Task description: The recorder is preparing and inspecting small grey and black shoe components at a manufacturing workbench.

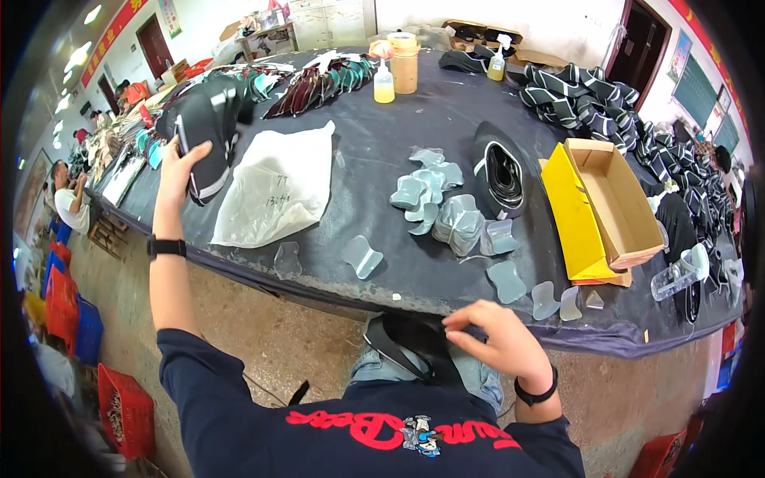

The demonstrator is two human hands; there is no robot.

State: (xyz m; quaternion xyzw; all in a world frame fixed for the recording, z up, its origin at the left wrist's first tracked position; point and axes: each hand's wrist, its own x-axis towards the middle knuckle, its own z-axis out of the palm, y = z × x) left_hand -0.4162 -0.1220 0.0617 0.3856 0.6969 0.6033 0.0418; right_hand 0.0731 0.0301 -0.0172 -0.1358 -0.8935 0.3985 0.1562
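Observation:
My left hand (182, 167) is stretched out to the far left, closed around a bundle of black fabric pieces with white trim (209, 135), whose upper part is blurred by motion. It is held over the table beside a white plastic bag (279, 187). My right hand (498, 334) is low over the table's front edge, thumb and forefinger curled close together. Whether anything is pinched there is too small to tell. Just beside its fingertips, a black piece with pale edging (410, 338) lies on my lap.
Clear plastic inserts (426, 187) lie scattered on the dark-covered table (358, 143). Nested black pieces (502, 175) stand beside a yellow-sided cardboard box (602, 211). A clear plastic cup (677, 275) lies at right. Farther back are a spray bottle (384, 82) and black piles (582, 99).

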